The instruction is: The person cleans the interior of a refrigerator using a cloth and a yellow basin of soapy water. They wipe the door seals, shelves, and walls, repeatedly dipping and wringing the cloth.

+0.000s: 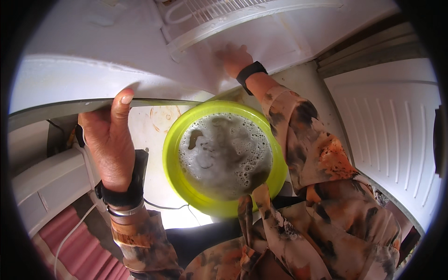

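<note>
My left hand (110,147) grips the dark grey edge strip (70,106) of a white panel (87,75), thumb over its upper side and fingers underneath. My right hand (236,57) reaches into a white refrigerator-like compartment (276,45), against its inner surface below a wire rack (213,10). Blur hides its fingers and anything under them. Between my forearms stands a lime-green plastic basin (171,175) of murky grey, foamy water (224,157). The fabric tie ends (262,199) of my patterned garment hang over the basin's near rim.
To the right is a white ribbed panel (388,133). A pale floor with a rusty ring stain (164,117) lies left of the basin. A dark cable (168,207) runs near the basin. Pink corrugated material (80,245) and a white cord (71,232) are at lower left.
</note>
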The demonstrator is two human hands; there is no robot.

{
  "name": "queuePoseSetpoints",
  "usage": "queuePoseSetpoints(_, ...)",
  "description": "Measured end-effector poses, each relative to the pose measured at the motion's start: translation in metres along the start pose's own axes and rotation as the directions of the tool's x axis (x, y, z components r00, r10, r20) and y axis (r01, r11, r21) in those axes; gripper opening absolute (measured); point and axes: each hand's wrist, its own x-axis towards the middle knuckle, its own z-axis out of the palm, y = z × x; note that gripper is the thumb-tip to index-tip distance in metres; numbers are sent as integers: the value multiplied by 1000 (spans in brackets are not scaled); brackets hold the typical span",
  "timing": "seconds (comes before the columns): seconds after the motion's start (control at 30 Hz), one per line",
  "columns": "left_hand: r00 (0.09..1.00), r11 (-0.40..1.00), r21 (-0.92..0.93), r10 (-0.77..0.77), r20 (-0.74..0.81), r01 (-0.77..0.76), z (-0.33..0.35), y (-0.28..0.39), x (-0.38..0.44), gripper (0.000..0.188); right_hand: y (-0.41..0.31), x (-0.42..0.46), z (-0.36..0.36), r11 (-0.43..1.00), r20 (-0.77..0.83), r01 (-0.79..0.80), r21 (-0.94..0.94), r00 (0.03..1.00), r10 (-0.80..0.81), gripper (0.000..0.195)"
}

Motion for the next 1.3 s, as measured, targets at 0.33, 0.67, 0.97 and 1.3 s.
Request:
queuePoseSetpoints(0.33, 999, 998, 50, 23, 27, -25, -1, 0, 3, 21, -43, -122, -60, 608, 128, 110, 786, 933, -335, 36)
queuePoseSetpoints(0.67, 376, 59, -493, -728, 574, 868, 36, -65, -159, 73, -105, -199, -40, 435, 154, 9, 900, 929, -336, 43)
queuePoseSetpoints(0.97, 483, -213, -696, -582, 654, 686, 30, -112, -216, 45, -137, -225, -42, 517, 51, 199, 833, 901, -430, 35)
queuePoseSetpoints(1.3, 559, 337, -465, -654, 510, 819, 15, -119, -232, 32, -144, -225, -48, 642, 68, 270, 718, 890, -451, 29)
